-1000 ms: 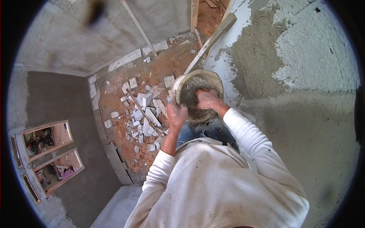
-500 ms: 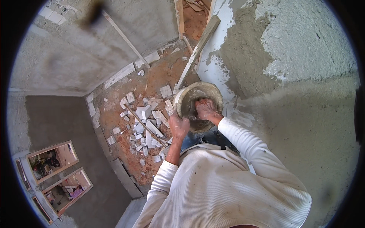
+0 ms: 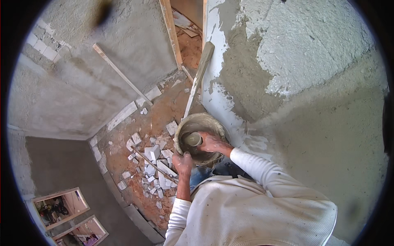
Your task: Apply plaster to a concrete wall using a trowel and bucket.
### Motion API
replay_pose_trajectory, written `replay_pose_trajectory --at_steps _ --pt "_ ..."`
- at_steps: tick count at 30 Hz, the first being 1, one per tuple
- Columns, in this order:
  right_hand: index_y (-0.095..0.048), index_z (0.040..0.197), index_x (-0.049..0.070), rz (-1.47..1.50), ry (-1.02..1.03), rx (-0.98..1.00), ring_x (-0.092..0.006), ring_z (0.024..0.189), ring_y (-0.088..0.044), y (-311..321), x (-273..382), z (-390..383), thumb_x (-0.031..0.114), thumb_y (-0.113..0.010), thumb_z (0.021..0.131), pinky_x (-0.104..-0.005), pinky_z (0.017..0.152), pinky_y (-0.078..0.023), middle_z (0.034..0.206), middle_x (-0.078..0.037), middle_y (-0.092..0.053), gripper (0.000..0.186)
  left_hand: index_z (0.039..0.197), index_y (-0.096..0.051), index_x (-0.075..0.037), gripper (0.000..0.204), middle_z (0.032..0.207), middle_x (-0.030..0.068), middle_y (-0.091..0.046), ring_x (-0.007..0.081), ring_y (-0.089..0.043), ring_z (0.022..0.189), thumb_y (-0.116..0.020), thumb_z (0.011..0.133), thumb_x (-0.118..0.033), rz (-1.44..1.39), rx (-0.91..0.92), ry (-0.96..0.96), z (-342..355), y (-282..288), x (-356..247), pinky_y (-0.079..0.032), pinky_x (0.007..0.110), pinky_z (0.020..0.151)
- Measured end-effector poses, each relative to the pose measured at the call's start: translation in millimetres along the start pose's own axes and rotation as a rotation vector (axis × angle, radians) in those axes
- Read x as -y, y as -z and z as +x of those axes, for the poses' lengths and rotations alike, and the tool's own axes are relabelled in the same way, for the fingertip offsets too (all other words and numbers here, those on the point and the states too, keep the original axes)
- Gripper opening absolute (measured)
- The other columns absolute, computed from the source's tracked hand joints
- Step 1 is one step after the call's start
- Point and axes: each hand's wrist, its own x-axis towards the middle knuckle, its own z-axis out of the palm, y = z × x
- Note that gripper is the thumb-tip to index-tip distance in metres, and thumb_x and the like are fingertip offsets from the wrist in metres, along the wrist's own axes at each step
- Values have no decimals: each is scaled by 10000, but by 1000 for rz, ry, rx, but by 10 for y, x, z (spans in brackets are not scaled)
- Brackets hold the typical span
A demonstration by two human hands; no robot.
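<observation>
A mortar-caked bucket [image 3: 207, 117] is held in front of my body, its mouth tilted up toward me. My left hand [image 3: 182, 163] is closed on the near left part of the rim. Inside the bucket, my right hand [image 3: 211, 142] grips a small round cup [image 3: 193, 140] coated in grey mud; the cup's opening faces left. Wet grey residue lines the bucket's inner wall. Part of the bucket's bottom is hidden by the hand and cup.
White block rubble [image 3: 158, 164] lies on the reddish dirt floor, with a thin stick [image 3: 154, 165] across it. A wooden straightedge [image 3: 199, 78] leans beside the doorway. To the right stands a partly plastered wall [image 3: 320, 123]. Another board [image 3: 121, 74] rests against the far wall.
The small cup in my right hand now shows; before, the hand was a fist deep in the bucket. In the picture, bucket and hands sit lower and further left as the view shifts.
</observation>
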Motion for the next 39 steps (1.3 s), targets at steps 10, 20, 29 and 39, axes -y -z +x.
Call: replay_pose_trajectory --at_steps 10,20,29,39 --pt "-630 1292 62 690 -124 -291 -112 740 -681 1887 352 569 216 -870 776 -276 576 -568 1006 -58 -726 589 1034 -693 117 331 968 114 -711 179 -654 859 -548 762 -4 -222 -159 -24 131 443 787 -532 319 788" --pt "-633 1216 -26 718 27 -689 -123 572 -600 4476 1100 1189 280 -751 897 -200 428 -510 883 -154 -679 458 1095 -621 137 387 1016 129 -653 198 -617 842 -529 737 24 -425 -430 90 -325 1176 1516 -524 326 796" --pt "-640 1061 85 333 377 -778 -237 702 -618 5185 496 1581 307 -702 890 -359 620 -526 816 -85 -635 288 1214 -607 137 501 1132 157 -656 231 -636 962 -510 731 44 -389 -616 332 -768 1715 2208 -513 334 874" --pt "-608 1164 41 1099 174 -693 -135 601 -612 4683 559 1391 353 -741 886 -217 435 -497 905 -136 -669 439 1250 -577 147 521 1163 191 -648 260 -637 994 -520 749 14 -225 -626 498 -728 1544 1293 -515 357 914"
